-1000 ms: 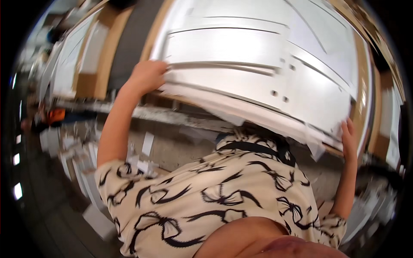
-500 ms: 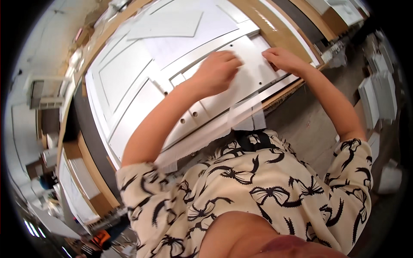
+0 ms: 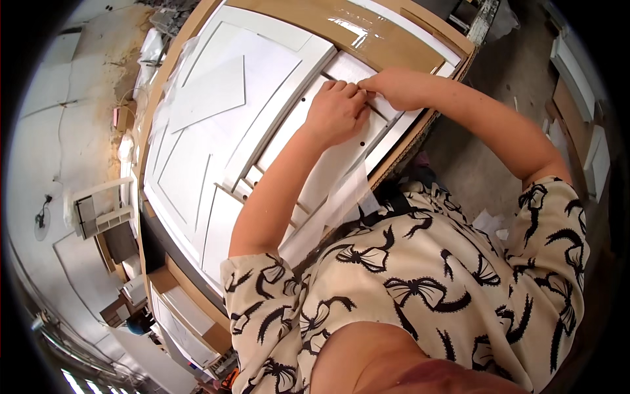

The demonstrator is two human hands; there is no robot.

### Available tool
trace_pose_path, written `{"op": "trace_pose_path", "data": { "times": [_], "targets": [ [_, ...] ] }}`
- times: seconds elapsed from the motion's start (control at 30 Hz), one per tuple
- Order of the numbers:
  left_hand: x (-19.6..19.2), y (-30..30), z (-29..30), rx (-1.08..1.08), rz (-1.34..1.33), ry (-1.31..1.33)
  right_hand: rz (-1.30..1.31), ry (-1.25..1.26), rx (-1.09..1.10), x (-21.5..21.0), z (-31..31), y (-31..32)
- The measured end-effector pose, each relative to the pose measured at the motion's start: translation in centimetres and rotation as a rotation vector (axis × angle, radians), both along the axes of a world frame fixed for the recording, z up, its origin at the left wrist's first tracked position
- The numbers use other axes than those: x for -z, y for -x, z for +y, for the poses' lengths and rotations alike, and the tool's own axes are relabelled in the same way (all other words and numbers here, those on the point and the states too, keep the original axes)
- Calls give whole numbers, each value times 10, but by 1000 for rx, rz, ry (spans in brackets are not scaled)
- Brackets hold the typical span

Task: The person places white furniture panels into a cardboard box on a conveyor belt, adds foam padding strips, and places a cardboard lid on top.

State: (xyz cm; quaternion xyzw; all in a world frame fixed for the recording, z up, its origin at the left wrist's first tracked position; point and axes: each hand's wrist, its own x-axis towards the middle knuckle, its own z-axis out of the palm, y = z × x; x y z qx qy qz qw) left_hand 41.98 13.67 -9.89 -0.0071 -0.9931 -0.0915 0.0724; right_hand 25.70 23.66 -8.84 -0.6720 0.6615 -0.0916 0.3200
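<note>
Both my hands meet on the white cabinet door panel (image 3: 308, 131), near its far edge. My left hand (image 3: 336, 113) lies curled, fingertips pressed on the panel; my right hand (image 3: 392, 87) pinches narrow against them, what it grips I cannot tell.

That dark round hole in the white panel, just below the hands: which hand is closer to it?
Left. The left hand lies just beside the hole, up and to its left. The right hand rests farther up the white panel.
</note>
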Motion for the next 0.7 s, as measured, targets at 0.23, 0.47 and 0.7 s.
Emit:
{"op": "trace_pose_path", "data": {
  "times": [0.23,0.47,0.7],
  "targets": [
    [10,-64,10,-133,68,-3,-15,-17,-18,-13,1,-19],
    [-63,-166,46,-359,-269,-471,152,31,-320,-31,12,-36],
    [-75,-439,76,-1516,301,-109,40,420,-510,-84,-27,-138]
  ]
}}
